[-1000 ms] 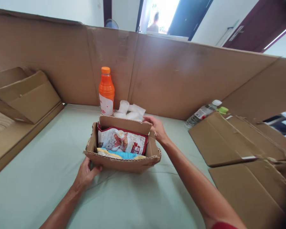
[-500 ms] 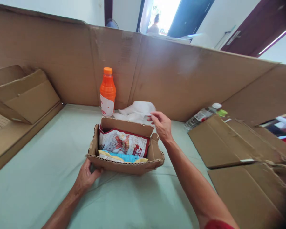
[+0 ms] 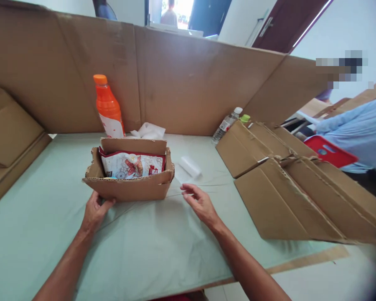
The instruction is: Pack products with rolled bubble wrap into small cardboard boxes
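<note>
A small open cardboard box [image 3: 134,190] stands on the green cloth. Inside is a white and dark red printed food pouch [image 3: 128,165], with a sliver of blue packaging showing in front of it. My left hand [image 3: 95,211] grips the box's lower front left corner, thumb along the front wall and fingertips partly hidden. Right of the box, my right hand [image 3: 199,202] hovers open, fingers slightly apart and nothing in them. Just beyond its fingertips lies a piece of translucent white plastic wrap [image 3: 190,167]. Another crumpled white wrap [image 3: 148,130] sits behind the box.
An orange drink bottle [image 3: 109,108] stands behind the box by the cardboard wall [image 3: 191,79]. To the right are a clear water bottle [image 3: 227,125] and several cardboard boxes [image 3: 269,196]. More cardboard [image 3: 12,129] is at left. A person in light blue [image 3: 357,129] is at far right.
My right hand has come down and toward me from behind the box, leaving a piece of wrap lying at the box's right. The view has swung right; my left hand stays at the box corner.
</note>
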Available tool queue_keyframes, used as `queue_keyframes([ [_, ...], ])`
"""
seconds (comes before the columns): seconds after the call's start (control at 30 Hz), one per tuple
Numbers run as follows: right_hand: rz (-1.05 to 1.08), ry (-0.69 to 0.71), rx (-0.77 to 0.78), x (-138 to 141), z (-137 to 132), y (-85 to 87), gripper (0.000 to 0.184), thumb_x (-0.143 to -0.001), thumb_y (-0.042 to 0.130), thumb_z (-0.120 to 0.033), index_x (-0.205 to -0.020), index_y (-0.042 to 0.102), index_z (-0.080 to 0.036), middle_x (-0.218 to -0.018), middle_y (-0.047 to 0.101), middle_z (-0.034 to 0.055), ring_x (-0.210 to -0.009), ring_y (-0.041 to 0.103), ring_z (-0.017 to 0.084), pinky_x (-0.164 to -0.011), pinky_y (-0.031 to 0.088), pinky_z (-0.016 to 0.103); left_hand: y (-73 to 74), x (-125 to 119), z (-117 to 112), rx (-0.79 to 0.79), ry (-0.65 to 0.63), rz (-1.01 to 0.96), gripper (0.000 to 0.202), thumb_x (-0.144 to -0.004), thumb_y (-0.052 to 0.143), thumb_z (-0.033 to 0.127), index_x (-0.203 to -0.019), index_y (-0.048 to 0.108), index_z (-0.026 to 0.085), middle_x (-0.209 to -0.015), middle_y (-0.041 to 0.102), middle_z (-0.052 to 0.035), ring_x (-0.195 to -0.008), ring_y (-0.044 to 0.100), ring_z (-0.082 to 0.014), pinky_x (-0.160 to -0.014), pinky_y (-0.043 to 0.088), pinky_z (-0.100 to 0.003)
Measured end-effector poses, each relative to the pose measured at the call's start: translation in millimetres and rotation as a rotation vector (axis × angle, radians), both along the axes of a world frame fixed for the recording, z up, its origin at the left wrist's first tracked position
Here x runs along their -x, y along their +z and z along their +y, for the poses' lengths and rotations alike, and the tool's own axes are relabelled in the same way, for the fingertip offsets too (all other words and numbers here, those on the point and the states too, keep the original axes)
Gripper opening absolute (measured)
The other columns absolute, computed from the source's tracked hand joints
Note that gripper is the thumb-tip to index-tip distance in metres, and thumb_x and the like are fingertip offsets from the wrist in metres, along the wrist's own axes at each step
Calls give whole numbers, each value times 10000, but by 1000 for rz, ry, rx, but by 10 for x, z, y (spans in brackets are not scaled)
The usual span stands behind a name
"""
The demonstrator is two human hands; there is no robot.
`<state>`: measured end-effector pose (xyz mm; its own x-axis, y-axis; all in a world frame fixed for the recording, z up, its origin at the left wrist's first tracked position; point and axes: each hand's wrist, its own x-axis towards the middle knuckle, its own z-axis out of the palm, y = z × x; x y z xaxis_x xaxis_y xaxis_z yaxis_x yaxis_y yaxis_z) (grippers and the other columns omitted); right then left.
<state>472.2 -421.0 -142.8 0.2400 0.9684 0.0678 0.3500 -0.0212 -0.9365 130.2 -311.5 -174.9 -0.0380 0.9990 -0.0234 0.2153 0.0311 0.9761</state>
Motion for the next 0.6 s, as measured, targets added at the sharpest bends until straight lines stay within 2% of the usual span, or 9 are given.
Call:
queue_keyframes([
  [0.13,-55,155,-73,296,337,-107,501,-823,616,-256,-1322,602,-214,-1288,688,110,-1078,678,231,-766,562,328,101,-56,-15,2,15,-13,428,-541,754,419,-856,587,183,-762,624,6,-740,558,-194,-680,444,-305],
  [0.23,-65,181,-83,422,527,-203,570,-805,601,-230,-1372,566,-194,-1275,689,113,-1070,678,241,-758,572,332,153,-127,103,17,41,-34,415,-509,770,378,-829,592,182,-731,614,16,-757,572,-204,-706,465,-316],
  [0.3,-101,187,-103,416,589,-233,594,-815,587,-224,-1407,539,-198,-1306,674,114,-1102,673,245,-755,583,331,151,-194,226,11,54,-63,447,-510,760,360,-885,600,178,-795,640,2,-819,599,-213,-765,489,-328],
  [0.43,-448,158,-213,182,583,-242,460,-877,550,-217,-1334,606,-230,-1390,634,95,-1243,614,231,-873,585,354,82,-295,355,3,110,-159,692,-582,734,350,-1219,519,187,-1121,666,-71,-1085,630,-230,-994,484,-383],
  [0.5,-619,119,-222,-3,561,-242,377,-906,526,-208,-1259,656,-241,-1346,665,85,-1244,614,224,-972,554,390,40,-286,280,15,154,-187,775,-631,738,352,-1330,440,203,-1242,632,-107,-1196,605,-239,-1078,446,-429],
  [0.6,-726,70,-181,-260,571,-239,357,-927,501,-195,-1240,669,-226,-1324,673,100,-1260,597,244,-1087,471,464,-12,-207,14,39,198,-229,769,-687,757,342,-1369,421,236,-1336,601,-127,-1282,573,-253,-1139,403,-480],
])
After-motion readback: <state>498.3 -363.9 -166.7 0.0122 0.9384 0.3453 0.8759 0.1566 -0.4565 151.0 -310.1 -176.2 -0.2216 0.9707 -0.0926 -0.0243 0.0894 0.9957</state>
